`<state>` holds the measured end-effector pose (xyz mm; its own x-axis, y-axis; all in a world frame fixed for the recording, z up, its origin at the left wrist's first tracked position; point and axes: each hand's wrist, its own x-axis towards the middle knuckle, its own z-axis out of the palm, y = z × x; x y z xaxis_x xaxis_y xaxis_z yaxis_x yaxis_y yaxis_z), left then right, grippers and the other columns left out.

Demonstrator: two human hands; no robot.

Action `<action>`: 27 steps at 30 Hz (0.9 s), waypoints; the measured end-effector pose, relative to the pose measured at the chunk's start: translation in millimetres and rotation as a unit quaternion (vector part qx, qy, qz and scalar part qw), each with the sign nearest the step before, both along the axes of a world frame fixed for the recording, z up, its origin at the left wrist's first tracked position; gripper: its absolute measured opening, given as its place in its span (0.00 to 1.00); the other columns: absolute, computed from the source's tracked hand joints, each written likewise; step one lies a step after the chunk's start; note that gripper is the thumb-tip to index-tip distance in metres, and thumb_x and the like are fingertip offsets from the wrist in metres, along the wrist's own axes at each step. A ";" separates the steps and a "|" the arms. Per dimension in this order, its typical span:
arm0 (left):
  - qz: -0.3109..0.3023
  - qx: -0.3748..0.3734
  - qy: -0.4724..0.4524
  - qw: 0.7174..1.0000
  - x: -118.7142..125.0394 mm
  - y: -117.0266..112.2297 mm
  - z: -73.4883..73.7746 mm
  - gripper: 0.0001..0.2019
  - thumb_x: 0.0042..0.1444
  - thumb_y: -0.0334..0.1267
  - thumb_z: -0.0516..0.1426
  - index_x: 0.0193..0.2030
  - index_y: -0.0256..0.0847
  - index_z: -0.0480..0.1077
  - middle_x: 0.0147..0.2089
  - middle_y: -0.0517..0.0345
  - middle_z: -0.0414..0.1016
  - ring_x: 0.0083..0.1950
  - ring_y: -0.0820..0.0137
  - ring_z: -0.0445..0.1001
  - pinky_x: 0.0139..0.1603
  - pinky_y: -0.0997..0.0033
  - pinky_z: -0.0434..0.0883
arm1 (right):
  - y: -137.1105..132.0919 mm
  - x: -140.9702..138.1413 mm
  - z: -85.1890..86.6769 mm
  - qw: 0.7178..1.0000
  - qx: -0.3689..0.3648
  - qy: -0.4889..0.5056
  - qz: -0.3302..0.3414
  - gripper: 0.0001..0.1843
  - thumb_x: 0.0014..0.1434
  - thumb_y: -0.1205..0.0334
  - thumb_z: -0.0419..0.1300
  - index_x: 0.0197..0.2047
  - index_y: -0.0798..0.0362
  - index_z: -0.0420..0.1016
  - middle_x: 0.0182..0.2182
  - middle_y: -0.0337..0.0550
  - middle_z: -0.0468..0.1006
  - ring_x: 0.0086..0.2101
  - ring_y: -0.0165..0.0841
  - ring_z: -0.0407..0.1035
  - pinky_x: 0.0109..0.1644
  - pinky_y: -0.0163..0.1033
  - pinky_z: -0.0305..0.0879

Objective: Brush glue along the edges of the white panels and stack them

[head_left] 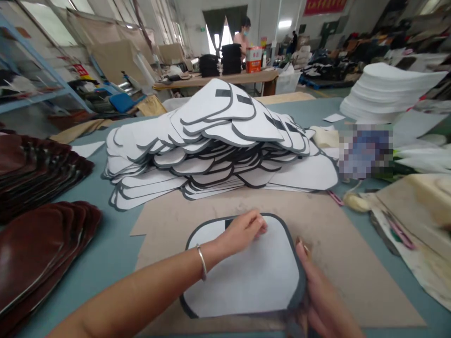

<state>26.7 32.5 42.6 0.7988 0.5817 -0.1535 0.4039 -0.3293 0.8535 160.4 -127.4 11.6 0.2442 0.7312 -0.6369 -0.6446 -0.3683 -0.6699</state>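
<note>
A white panel (243,281) with rounded corners and a dark grey border lies flat on a brown board. My left hand (246,230), with a silver bangle at the wrist, is over its upper part with fingers curled and pressed together; nothing shows in them. At the panel's right edge is my right hand (315,281), its thumb pointing up along the border and the fingers closed around the edge, partly hidden and blurred. Behind the board rises a large heap of similar white panels (211,126) with dark borders, several bearing black strips.
The brown board (362,291) covers a blue-green table (116,281). Dark red leather-like pieces (31,253) are stacked left. At right are white sheets (384,94), a cream cloth (419,211) and pink-handled snips (400,232). A person (243,35) stands behind a far table.
</note>
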 end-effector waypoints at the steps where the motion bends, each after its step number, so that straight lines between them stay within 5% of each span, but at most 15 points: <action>1: -0.043 0.017 -0.013 0.999 -3.4 -7.9 -12.5 0.15 0.71 0.38 0.46 0.48 0.36 0.71 0.53 0.46 0.78 0.55 0.64 0.78 0.55 0.62 0.75 | -5.3 6.2 -1.9 0.998 -0.016 0.032 -0.047 0.27 0.56 0.35 0.64 0.43 0.53 0.79 0.25 0.39 0.76 0.19 0.26 0.63 0.17 0.29 0.54; 3: -0.148 0.110 -0.030 0.982 -14.5 -22.0 -30.1 0.14 0.68 0.39 0.53 0.57 0.41 0.71 0.65 0.47 0.69 0.70 0.57 0.64 0.70 0.53 0.63 | -18.7 19.0 -5.2 0.993 -0.030 0.074 -0.091 0.25 0.57 0.39 0.66 0.44 0.54 0.78 0.24 0.36 0.73 0.19 0.22 0.59 0.17 0.26 0.51; 5: -0.212 0.243 -0.016 0.946 -23.6 -33.3 -42.3 0.20 0.68 0.40 0.55 0.65 0.47 0.66 0.73 0.50 0.59 0.76 0.52 0.51 0.74 0.45 0.54 | -32.8 27.4 -6.5 0.992 -0.024 0.073 -0.103 0.27 0.60 0.42 0.64 0.50 0.57 0.77 0.27 0.39 0.75 0.20 0.21 0.59 0.16 0.24 0.49; 8: -0.126 0.371 0.069 0.917 -21.8 -44.6 -55.7 0.23 0.69 0.42 0.54 0.69 0.47 0.62 0.75 0.50 0.54 0.77 0.46 0.48 0.73 0.38 0.55 | -48.2 29.1 -4.2 0.991 -0.034 0.065 -0.111 0.29 0.62 0.43 0.63 0.55 0.58 0.76 0.41 0.50 0.81 0.23 0.23 0.65 0.17 0.25 0.51; 10: -0.056 0.408 0.105 0.905 -13.1 -48.0 -61.9 0.24 0.69 0.41 0.54 0.69 0.38 0.63 0.74 0.42 0.56 0.76 0.45 0.50 0.72 0.40 0.58 | -52.8 26.7 -1.6 0.991 -0.036 0.063 -0.115 0.28 0.62 0.43 0.62 0.56 0.56 0.75 0.52 0.56 0.78 0.26 0.26 0.69 0.17 0.25 0.53; 13: -0.098 0.435 0.076 0.892 -2.4 -47.0 -66.1 0.21 0.71 0.33 0.49 0.68 0.29 0.62 0.74 0.40 0.56 0.76 0.54 0.52 0.73 0.54 0.59 | -52.6 24.5 1.7 0.992 -0.027 0.047 -0.113 0.27 0.64 0.44 0.60 0.57 0.55 0.75 0.58 0.58 0.75 0.29 0.29 0.72 0.17 0.25 0.53; 17: -0.219 0.424 0.040 0.878 -1.1 -41.6 -64.0 0.21 0.73 0.33 0.47 0.70 0.44 0.60 0.75 0.56 0.55 0.75 0.64 0.55 0.72 0.59 0.61 | -45.1 26.3 6.5 0.992 -0.030 -0.001 -0.122 0.24 0.64 0.46 0.60 0.56 0.54 0.76 0.58 0.58 0.75 0.33 0.31 0.73 0.18 0.25 0.55; 27: -0.202 0.425 0.038 0.882 2.3 -46.5 -63.3 0.18 0.72 0.36 0.50 0.66 0.44 0.65 0.73 0.55 0.59 0.73 0.62 0.58 0.68 0.56 0.61 | -26.3 36.7 12.6 0.990 -0.049 0.028 -0.132 0.20 0.66 0.54 0.59 0.55 0.59 0.75 0.57 0.60 0.75 0.31 0.29 0.73 0.17 0.24 0.55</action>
<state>29.0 -14.0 -20.7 0.9733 0.1827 0.1391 0.1521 -0.9668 0.2051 197.1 -153.7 24.2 0.3810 0.5801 -0.7200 -0.7625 -0.2432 -0.5995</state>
